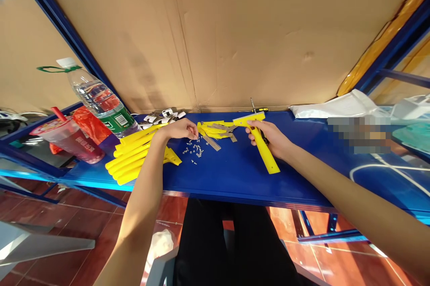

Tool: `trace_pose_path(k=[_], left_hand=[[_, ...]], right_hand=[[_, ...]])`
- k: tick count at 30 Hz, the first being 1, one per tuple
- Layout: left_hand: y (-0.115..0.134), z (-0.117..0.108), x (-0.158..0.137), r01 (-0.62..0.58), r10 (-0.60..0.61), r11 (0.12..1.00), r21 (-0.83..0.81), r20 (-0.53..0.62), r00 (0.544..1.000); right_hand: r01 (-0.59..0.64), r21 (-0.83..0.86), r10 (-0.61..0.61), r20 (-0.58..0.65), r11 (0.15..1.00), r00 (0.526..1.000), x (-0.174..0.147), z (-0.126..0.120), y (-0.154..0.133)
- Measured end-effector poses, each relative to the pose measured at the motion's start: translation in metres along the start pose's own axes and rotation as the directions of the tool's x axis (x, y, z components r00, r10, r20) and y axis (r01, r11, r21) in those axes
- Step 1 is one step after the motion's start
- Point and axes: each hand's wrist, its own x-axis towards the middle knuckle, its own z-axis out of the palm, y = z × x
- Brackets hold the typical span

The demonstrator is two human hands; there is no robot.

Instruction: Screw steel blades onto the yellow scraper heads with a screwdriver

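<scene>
My right hand (268,137) is closed around a yellow scraper (266,155), gripping it just below its wide head, with the handle slanting down toward the table's front edge. My left hand (181,129) has its fingertips pinched together above small loose screws and nuts (195,148); whatever is between them is too small to make out. Behind the screws lie flat yellow plastic pieces (215,130) and thin metal blades (212,143). Under and beside my left forearm is a heap of yellow handles (129,160). A screwdriver (253,106) rests behind the scraper head.
The blue table (215,178) backs onto a cardboard wall (235,40). On the left stand a large water bottle (104,102) and a red drink cup (74,140). Black-and-white parts (161,118) lie behind my left wrist. A white bag (332,106) and cable (386,166) are at right.
</scene>
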Motion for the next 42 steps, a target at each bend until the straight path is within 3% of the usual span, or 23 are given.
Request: trace_pose_path(k=[8,17,20,23,29,35,42], left_hand=[[0.002,0.0,0.0,-0.011,0.012,1.0,-0.019,0.052,0.999],[-0.002,0.005,0.003,-0.005,0.004,0.999,0.048,0.027,1.0],[0.005,0.007,0.003,-0.057,0.057,0.997,0.05,0.001,0.998],[0.02,0.013,0.003,-0.165,0.158,0.984,-0.061,-0.108,0.982],[0.059,0.05,0.017,-0.399,0.234,0.831,-0.387,-0.407,0.883],[0.077,0.095,0.033,-0.427,0.211,0.73,-0.533,-0.419,0.883],[0.083,0.112,0.034,-0.437,0.241,0.73,-0.524,-0.402,0.884]], right_hand=[[0.005,0.004,-0.005,-0.005,1.0,1.0,0.0,-0.002,-0.002],[0.008,-0.019,-0.008,0.002,1.0,1.0,-0.001,-0.001,-0.001],[-0.007,-0.037,0.007,0.001,0.999,1.0,-0.001,0.0,-0.002],[-0.021,-0.061,0.023,0.029,0.998,0.999,-0.001,0.001,-0.002],[-0.06,-0.12,0.076,0.131,0.991,0.988,-0.003,0.003,0.006],[-0.079,-0.153,0.11,0.202,0.985,0.973,-0.008,0.009,0.013],[-0.121,-0.154,0.156,0.24,0.981,0.958,-0.018,0.021,0.012]])
